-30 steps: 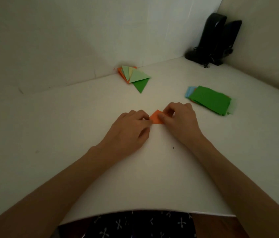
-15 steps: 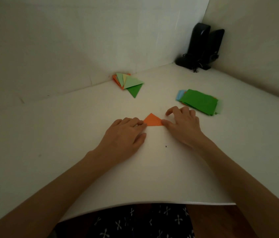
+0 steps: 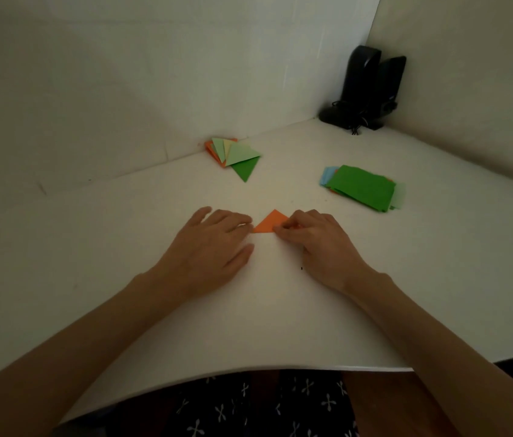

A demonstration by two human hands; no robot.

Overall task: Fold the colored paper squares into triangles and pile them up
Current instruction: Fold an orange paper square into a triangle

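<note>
A white table [image 3: 116,279] is seen filling most of the view, its near edge bowed by the wide lens. It is enclosed by a pale back wall [image 3: 122,74] and a pale right wall [image 3: 476,89]. Two black speakers [image 3: 364,80] are stood upright in the far right corner, side by side and touching, with a rounded dark base [image 3: 332,115] and thin tangled cables [image 3: 357,127] at their foot. A tiny dark speck [image 3: 302,268] is noted on the tabletop. Below the table edge, dark fabric with a white cross-like print [image 3: 249,408] is seen, with a brown strip [image 3: 375,402] beside it.
</note>
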